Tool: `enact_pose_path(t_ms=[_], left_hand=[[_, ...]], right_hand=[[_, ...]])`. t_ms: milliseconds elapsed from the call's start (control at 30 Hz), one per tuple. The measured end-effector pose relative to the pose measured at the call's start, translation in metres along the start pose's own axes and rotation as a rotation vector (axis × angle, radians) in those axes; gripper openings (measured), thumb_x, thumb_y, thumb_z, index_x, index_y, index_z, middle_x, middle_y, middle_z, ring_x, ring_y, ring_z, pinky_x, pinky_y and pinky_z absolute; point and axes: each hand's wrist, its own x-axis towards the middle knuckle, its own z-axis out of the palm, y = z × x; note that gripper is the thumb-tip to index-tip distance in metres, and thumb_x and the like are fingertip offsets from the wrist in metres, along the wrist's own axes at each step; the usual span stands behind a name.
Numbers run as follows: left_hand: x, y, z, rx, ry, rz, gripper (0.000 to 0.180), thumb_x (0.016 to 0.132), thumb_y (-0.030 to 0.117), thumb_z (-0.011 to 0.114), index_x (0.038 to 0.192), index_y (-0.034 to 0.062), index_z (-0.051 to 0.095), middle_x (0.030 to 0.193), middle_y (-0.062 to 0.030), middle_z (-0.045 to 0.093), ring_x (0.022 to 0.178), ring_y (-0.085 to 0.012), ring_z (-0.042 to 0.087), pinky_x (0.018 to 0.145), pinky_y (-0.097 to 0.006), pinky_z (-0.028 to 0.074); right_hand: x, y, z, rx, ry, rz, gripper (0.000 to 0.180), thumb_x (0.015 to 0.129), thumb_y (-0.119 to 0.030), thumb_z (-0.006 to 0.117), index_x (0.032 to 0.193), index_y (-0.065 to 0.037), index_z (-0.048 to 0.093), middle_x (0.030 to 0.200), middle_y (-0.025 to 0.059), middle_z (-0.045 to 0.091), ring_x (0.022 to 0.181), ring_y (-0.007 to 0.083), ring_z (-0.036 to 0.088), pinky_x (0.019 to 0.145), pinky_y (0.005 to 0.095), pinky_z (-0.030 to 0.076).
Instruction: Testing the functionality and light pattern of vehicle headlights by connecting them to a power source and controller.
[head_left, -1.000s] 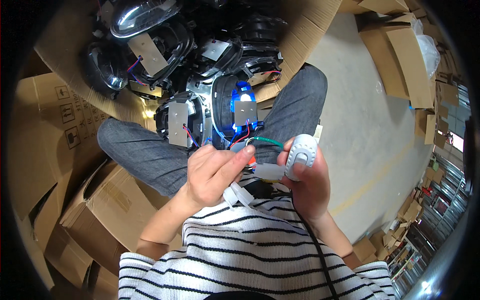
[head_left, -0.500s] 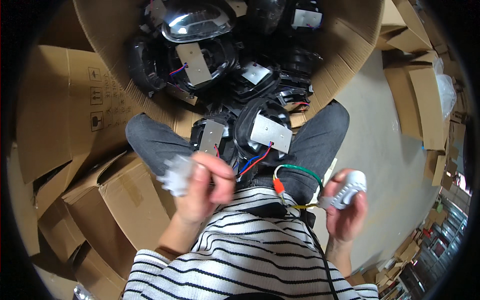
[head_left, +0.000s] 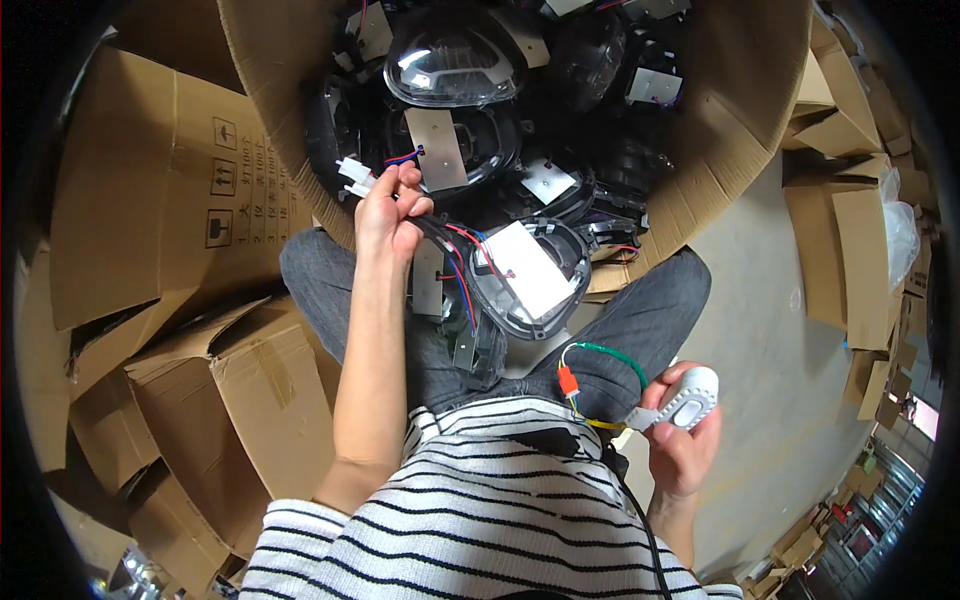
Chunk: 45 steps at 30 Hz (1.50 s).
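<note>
White plugs (head_left: 356,178) had moved forward to the box (head_left: 742,150), gripped in the left hand (head_left: 388,212). Just behind lay a lamp (head_left: 528,275), between the knees; the right hand (head_left: 684,450) gripped a switch (head_left: 692,402), wired to an orange connector (head_left: 568,381).

A brown box (head_left: 110,200) stands left of the left fingers (head_left: 410,178). A see-through bag (head_left: 901,240) sits by an open box (head_left: 815,240), right of the right fingers (head_left: 666,378).

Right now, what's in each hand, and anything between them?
Left hand: grip on white connectors. Right hand: holding white oval device. Lamp unit between them; open carton beyond it.
</note>
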Motion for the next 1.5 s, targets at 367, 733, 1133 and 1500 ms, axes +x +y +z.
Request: enact_pose_path(t_ms=[367,733,1133,1500], left_hand=[[-0.025,-0.025,0.009,0.495,-0.041,0.255,0.017,0.077,0.020,0.051,0.074,0.0037,0.052,0.050,0.0042,0.037,0.040,-0.0022,0.028,0.037,-0.017,0.021],[-0.087,-0.022,0.036,1.222,-0.009,1.210,0.018,0.070,0.001,0.055,0.087,-0.0013,0.055,0.062,-0.0059,0.051,0.053,-0.0090,0.045,0.050,-0.020,0.037],[-0.157,-0.026,0.044,1.313,-0.861,0.909,0.032,0.052,0.008,0.061,0.083,0.0030,0.058,0.056,0.0003,0.046,0.046,-0.0115,0.044,0.041,-0.022,0.035],[-0.099,-0.027,0.023,1.791,-0.698,0.878,0.023,0.064,0.004,0.058,0.087,0.0016,0.052,0.057,-0.0095,0.045,0.048,-0.0233,0.046,0.042,-0.030,0.037]], right_hand=[[0.003,0.015,0.012,-0.292,-0.029,-0.006,0.039,0.064,0.009,0.041,0.099,-0.004,0.032,0.079,0.0073,0.041,0.061,0.0105,0.045,0.051,0.0197,0.040],[0.008,0.013,0.017,-0.582,-0.014,-0.019,0.034,0.065,0.004,0.047,0.096,-0.002,0.037,0.079,0.0047,0.042,0.068,0.0088,0.042,0.056,0.0193,0.036],[-0.003,0.001,0.018,-0.437,-0.158,-0.013,0.037,0.063,0.007,0.047,0.097,-0.003,0.037,0.079,0.0054,0.045,0.072,0.0102,0.044,0.062,0.0207,0.037],[0.001,0.013,0.003,-0.463,-0.137,-0.008,0.037,0.063,0.009,0.046,0.097,-0.004,0.039,0.081,0.0041,0.044,0.072,0.0103,0.044,0.064,0.0206,0.036]])
